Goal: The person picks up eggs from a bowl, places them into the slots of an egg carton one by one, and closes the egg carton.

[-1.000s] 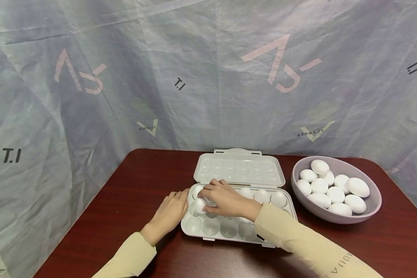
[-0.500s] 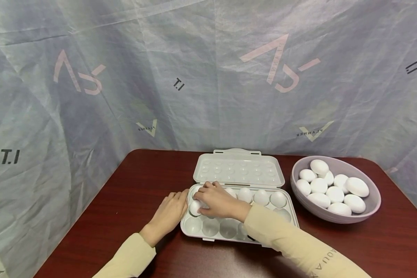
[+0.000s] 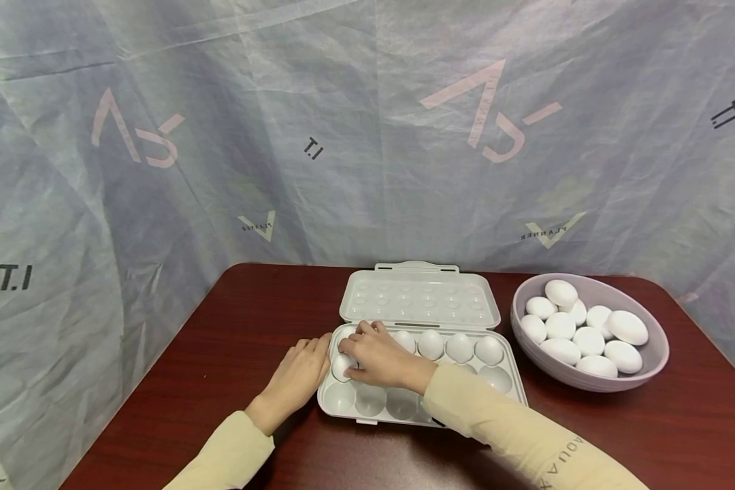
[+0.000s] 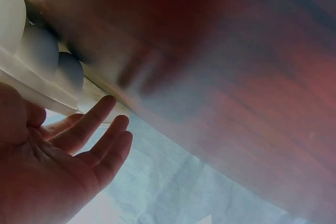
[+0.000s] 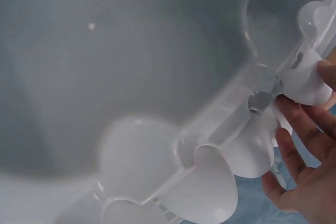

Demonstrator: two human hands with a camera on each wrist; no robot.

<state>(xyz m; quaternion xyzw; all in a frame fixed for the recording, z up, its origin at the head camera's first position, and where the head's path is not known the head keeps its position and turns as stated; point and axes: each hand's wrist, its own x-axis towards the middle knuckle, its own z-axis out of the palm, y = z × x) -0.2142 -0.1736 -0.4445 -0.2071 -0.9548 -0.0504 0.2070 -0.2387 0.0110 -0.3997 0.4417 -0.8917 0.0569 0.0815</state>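
A white plastic egg tray [image 3: 404, 425] lies on the table with its lid [image 3: 422, 299] folded back. Thumb and fingers of my right hand [image 3: 380, 357] pinch a white egg [image 3: 343, 367] sitting in the leftmost cup of the middle row. That egg [image 5: 304, 82] shows between thumb and fingertips in the right wrist view. Eggs fill the visible cups of the back row, such as one egg [image 3: 431, 345] right of the hand; cups in the front row are bare. My left hand [image 3: 300, 371] rests along the tray's left side, its fingers [image 4: 105, 153] loosely extended.
A mauve bowl [image 3: 655, 354] heaped with several white eggs [image 3: 588, 340] stands right of the tray. The dark red table [image 3: 269, 299] ends at the back against a grey printed cloth [image 3: 343, 170].
My right hand has moved slightly left and down with the egg, which has gone from above the cup into it. The left hand stays against the tray.
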